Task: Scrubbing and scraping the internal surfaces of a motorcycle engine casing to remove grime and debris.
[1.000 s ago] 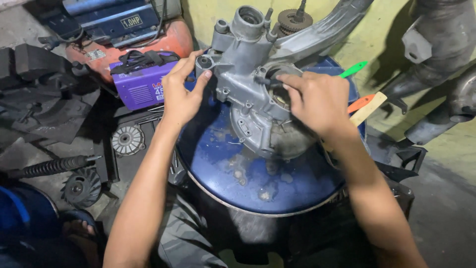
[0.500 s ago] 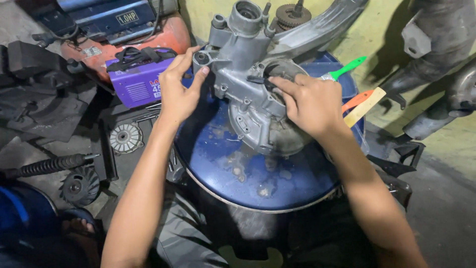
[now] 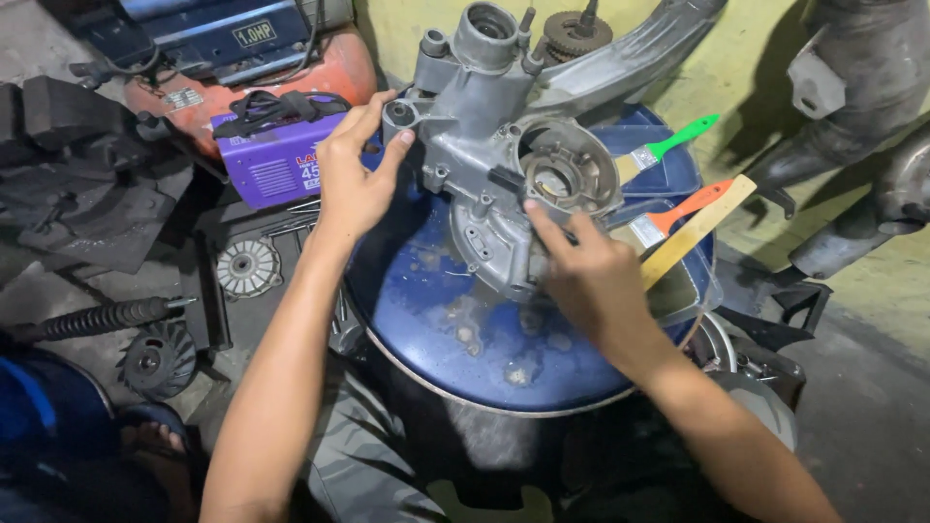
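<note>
I see a grey metal engine case (image 3: 504, 165) standing on the blue drum lid (image 3: 455, 320), toward the lid's far edge, with its round opening (image 3: 567, 174) facing up at me. My left hand (image 3: 354, 179) is open and rests against the case's left side, the fingertips (image 3: 405, 136) touching a small round boss at its upper left corner. My right hand (image 3: 591, 276) lies on the case's near right side, fingers loosely spread, one fingertip (image 3: 531, 208) just at the lower rim of the round opening; it grips nothing that I can make out.

On the lid's right edge lie two paintbrushes, one with a green handle (image 3: 678, 140) and one with an orange handle (image 3: 683, 208), and a pale wooden stick (image 3: 693, 232) just beside the orange one. The lid's near part is bare and smeared with grey grime.

On the floor off the lid's left edge sits a purple box-shaped machine (image 3: 276, 160), with an orange compressor tank (image 3: 252, 73) behind it. Nearer me on the floor are a round finned metal disc (image 3: 247, 266), a black fan wheel (image 3: 155, 358) and a coiled black spring on a rod (image 3: 97, 318).
</note>
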